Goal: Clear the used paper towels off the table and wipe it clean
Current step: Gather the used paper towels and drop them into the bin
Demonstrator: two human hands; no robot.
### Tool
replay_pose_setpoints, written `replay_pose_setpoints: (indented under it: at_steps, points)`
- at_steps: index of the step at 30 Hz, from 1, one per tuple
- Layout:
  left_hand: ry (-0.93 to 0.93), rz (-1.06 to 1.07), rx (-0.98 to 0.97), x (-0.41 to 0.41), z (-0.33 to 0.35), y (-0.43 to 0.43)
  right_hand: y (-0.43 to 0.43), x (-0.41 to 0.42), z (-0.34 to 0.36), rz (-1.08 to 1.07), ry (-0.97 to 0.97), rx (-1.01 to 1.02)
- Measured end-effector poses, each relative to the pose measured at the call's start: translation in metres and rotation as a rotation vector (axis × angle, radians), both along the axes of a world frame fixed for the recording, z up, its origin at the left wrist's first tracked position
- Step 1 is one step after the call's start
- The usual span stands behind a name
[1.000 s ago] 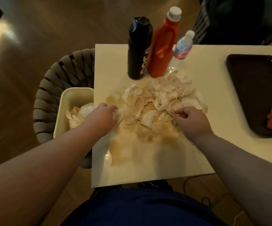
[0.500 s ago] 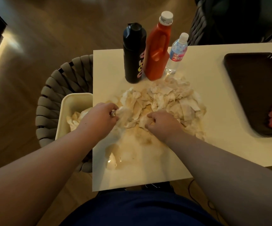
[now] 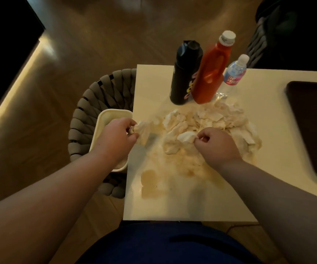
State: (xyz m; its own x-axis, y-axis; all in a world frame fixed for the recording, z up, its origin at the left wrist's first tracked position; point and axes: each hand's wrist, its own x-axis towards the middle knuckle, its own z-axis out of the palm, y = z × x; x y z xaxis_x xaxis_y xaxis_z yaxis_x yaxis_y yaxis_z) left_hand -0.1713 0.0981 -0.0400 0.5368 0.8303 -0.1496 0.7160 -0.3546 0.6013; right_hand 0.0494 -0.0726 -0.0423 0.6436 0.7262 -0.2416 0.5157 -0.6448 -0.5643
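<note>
A heap of stained, crumpled paper towels [image 3: 216, 121] lies in the middle of the cream table [image 3: 264, 141]. My left hand [image 3: 115, 134] pinches one wad of towel [image 3: 144, 130], lifted at the table's left edge beside the cream bin [image 3: 112, 113]. My right hand [image 3: 216, 143] pinches another piece of towel [image 3: 186, 137] at the heap's near side. Brown spill stains [image 3: 152, 181] spread over the table in front of the heap.
A black bottle [image 3: 184, 77], an orange jug [image 3: 211, 71] and a small water bottle [image 3: 233, 73] stand just behind the heap. A dark tray [image 3: 313, 119] lies at the right. The bin sits on a woven chair [image 3: 96, 103] left of the table.
My left hand has lifted its towel wad off the heap toward the bin. My right hand took hold of a fresh piece at the heap's near side.
</note>
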Motion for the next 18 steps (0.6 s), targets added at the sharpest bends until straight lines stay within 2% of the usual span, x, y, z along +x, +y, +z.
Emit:
replay_pose_setpoints:
  at_steps: [7, 13, 18]
  points:
    - [-0.011, 0.125, -0.005, -0.029, 0.001, 0.02, 0.017, -0.011, 0.046, -0.04, 0.087, 0.124]
    - [0.021, 0.194, -0.019, -0.043, -0.008, 0.031, 0.027, -0.021, 0.047, -0.05, 0.117, 0.143]
    - [0.081, 0.305, -0.105, -0.061, -0.029, 0.035, 0.03, -0.029, 0.042, -0.046, 0.107, 0.11]
